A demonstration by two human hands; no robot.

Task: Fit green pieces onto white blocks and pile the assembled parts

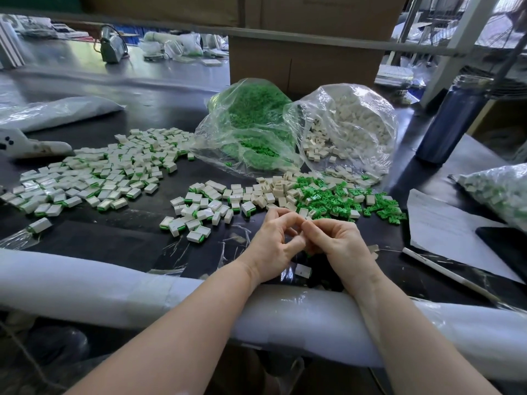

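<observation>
Both forearms bare, entering from the near edge and converging toward centre. Left hand (272, 240): palm turned up and inward, fingers curled, thumb and index tips brought together at the far end. Right hand (340, 242): back facing the camera, fingers curled inward, knuckles raised. Fingertips of the two hands meet between them, touching. What they pinch is hidden by the fingers. Wrists near, slightly apart.
</observation>
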